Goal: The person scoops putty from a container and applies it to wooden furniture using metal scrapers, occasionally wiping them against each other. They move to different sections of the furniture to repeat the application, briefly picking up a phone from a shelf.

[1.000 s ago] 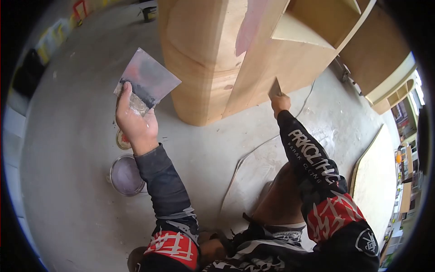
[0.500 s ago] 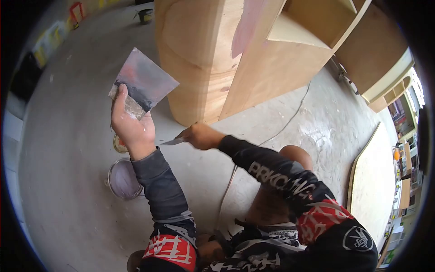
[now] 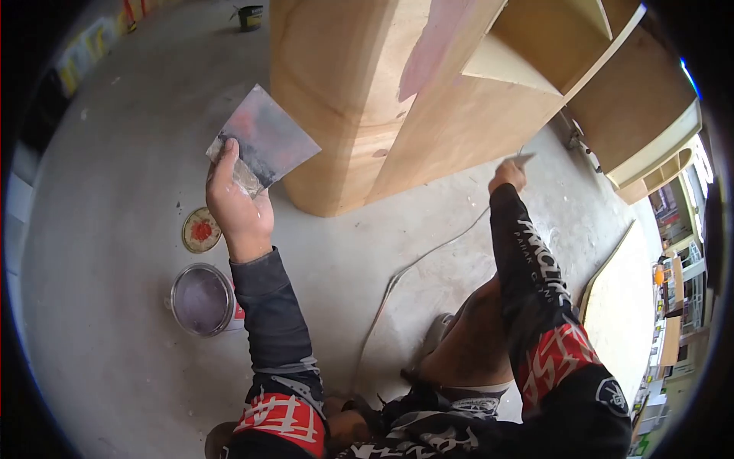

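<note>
My left hand (image 3: 241, 203) grips a flat square metal plate (image 3: 267, 134) by its lower left edge, thumb on top; grey and reddish smears mark the plate. Out to the right, my right hand (image 3: 508, 177) is closed round a small flat scraper (image 3: 524, 159), its blade partly blurred, near the bottom edge of the plywood cabinet (image 3: 344, 107). A pinkish filler patch (image 3: 430, 50) runs along the cabinet's side near a seam. Below my left hand stands an open tin (image 3: 202, 300) of greyish-purple paste.
A round lid (image 3: 202, 230) with a red smear lies above the tin. A cable (image 3: 413, 264) crosses the floor under my right arm. At the top left stands a dark bucket (image 3: 249, 18). A pale board (image 3: 623, 306) and another curved wooden unit (image 3: 638, 84) are at the right.
My right hand has swung away from my left hand, up and to the right, with the scraper. My left hand and the plate have shifted slightly right. The view has shifted a little.
</note>
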Demonstrator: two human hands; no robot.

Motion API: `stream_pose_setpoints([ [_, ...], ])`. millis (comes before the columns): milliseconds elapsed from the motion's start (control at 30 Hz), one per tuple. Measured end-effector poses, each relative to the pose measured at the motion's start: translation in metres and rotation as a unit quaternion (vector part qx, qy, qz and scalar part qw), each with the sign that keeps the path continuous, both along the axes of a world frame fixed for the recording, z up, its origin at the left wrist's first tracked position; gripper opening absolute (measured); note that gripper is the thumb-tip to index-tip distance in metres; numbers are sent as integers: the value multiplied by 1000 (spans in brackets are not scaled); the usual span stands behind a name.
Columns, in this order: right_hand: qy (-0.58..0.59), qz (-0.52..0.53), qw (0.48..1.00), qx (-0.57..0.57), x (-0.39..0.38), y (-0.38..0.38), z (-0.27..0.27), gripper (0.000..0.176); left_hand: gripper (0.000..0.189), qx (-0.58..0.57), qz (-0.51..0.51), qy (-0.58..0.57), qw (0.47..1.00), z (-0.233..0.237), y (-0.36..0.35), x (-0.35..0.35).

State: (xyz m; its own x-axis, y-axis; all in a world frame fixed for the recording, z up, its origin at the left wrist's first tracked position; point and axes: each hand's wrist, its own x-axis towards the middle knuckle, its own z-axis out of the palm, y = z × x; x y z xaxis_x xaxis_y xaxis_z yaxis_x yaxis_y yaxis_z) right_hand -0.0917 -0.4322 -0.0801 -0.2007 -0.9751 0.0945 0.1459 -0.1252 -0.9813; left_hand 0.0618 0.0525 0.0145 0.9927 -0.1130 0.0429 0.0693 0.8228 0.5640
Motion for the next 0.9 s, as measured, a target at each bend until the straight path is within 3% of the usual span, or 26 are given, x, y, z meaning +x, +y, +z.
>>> stream_pose_setpoints([
  [100, 260, -55, 958, -112, 35, 47, 11, 27, 34, 25, -4, 22, 999, 0, -3, 0],
  [133, 448, -2, 885, -125, 49, 65, -5, 33, 34, 24, -14, 13, 1000, 0, -3, 0],
  [167, 524, 105, 805, -257, 58, 91, -48, 34, 34, 22, -25, 3, 999, 1, -1, 0],
  [200, 466, 387, 692, -393, 64, 120, -80, 28, 34, 19, -34, -8, 999, 1, -3, -1],
  [233, 416, 588, 524, -455, 54, 147, -112, 24, 34, 21, -33, -6, 999, 8, -1, -3],
  [267, 330, 789, 323, -405, 43, 174, -145, 23, 34, 24, -29, -2, 999, 14, 1, -8],
  [300, 466, 761, 283, -351, 15, 221, -136, 20, 33, 28, -23, 5, 999, 16, 1, -10],
  [333, 602, 691, 117, -382, 1, 286, -25, 25, 33, 21, -24, -11, 999, 14, -1, -7],
  [367, 571, 687, 164, -418, -5, 285, -29, 24, 32, 18, -25, -19, 999, 10, -2, -5],
  [400, 498, 722, 250, -409, -2, 276, -28, 22, 32, 14, -22, -24, 999, 5, 0, -3],
  [467, 439, 709, 290, -470, 26, 241, -9, 17, 31, 4, -31, -3, 1000, -2, 0, 2],
  [500, 423, 727, 422, -337, 27, 232, 28, 14, 31, -3, -35, 4, 999, -5, -1, 2],
  [533, 314, 777, 535, -107, 25, 218, 46, 12, 30, -19, -49, 31, 998, -8, -2, 3],
  [567, 276, 682, 677, -25, 20, 233, 84, 14, 29, -36, -67, 54, 996, -10, -4, 3],
  [600, 184, 631, 753, 8, 16, 233, 99, 16, 28, -56, -85, 77, 992, -9, -9, 2],
  [633, 174, 553, 812, -69, 13, 235, 107, 19, 23, -73, -104, 108, 986, 1, -12, -7],
  [733, 273, 390, 780, -407, -19, 265, 152, 20, 18, -91, -210, 167, 959, -15, -34, -13],
  [800, 167, 372, 643, -649, -20, 273, 161, 31, 17, -107, -352, 144, 919, -23, -43, -18],
  [833, 114, 365, 560, -735, -21, 276, 163, 38, 17, -116, -366, 169, 908, -22, -50, -24],
  [867, 150, 421, 514, -732, -29, 274, 165, 40, 17, -104, -370, 141, 912, -20, -51, -28],
  [900, 238, 422, 547, -682, -29, 269, 151, 40, 16, -91, -376, 113, 915, -16, -53, -32],
])
